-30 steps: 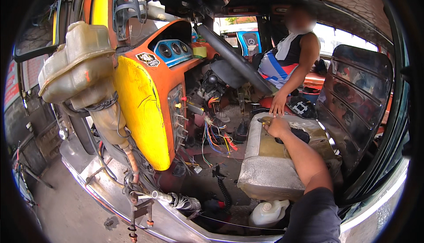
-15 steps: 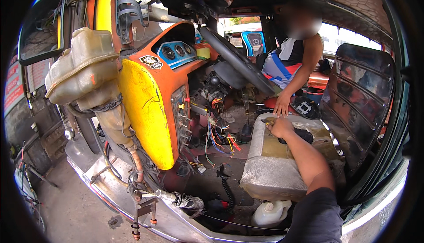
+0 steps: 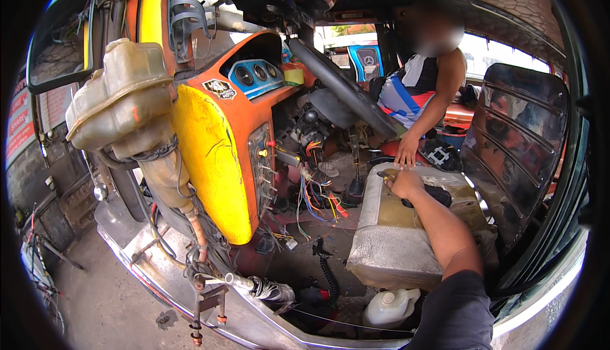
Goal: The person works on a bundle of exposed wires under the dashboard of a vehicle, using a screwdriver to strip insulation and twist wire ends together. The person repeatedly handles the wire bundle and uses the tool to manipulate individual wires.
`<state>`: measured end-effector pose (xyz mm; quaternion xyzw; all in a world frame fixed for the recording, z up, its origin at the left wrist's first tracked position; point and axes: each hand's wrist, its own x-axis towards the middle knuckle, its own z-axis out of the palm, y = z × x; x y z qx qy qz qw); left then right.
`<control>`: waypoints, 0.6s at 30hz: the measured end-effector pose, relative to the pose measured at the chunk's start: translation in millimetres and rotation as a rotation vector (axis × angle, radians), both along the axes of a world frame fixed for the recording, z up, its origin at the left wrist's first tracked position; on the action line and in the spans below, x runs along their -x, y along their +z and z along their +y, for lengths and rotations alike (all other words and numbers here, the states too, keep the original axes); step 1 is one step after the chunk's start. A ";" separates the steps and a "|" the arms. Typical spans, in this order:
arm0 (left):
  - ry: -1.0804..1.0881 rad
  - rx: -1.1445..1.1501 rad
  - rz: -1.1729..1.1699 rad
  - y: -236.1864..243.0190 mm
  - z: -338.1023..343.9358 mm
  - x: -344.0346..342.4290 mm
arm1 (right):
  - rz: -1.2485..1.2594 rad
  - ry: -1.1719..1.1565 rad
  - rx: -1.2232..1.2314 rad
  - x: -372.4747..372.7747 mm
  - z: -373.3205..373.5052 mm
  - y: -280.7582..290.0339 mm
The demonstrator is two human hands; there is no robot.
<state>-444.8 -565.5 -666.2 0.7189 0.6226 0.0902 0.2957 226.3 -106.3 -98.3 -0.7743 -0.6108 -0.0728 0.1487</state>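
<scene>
My right arm reaches in from the lower right across the worn silver seat (image 3: pixel 391 251). At the seat's far edge my right hand (image 3: pixel 405 183) rests with its fingers curled closed. Something small, dark and yellowish (image 3: pixel 386 175) shows at its fingertips, too small to name. A bunched black cloth-like thing (image 3: pixel 437 195) lies on the seat beside my wrist. Just beyond my hand, a co-worker's hand (image 3: pixel 405 149) is lowered to the far edge of the seat, fingers pointing down. My left hand is out of the picture.
A black steering wheel (image 3: pixel 343 86) and orange-yellow dashboard (image 3: pixel 213 159) stand left of the seat. Loose coloured wires (image 3: pixel 321 200) hang below. A white jug (image 3: pixel 389 308) sits under the seat. The seat back (image 3: pixel 518 153) rises right; a plastic tank (image 3: pixel 121 96) hangs left.
</scene>
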 end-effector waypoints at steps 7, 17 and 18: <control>0.019 0.056 0.015 0.6 2.4 -1.7 | 0.023 0.001 0.002 1.1 -0.7 -0.9; -0.047 -0.058 0.063 -0.5 -1.0 -3.1 | 0.001 -0.027 0.010 -2.0 -3.7 1.2; -0.010 -0.030 0.046 -1.4 -1.0 -3.3 | 0.008 -0.009 0.008 -2.3 -2.2 0.9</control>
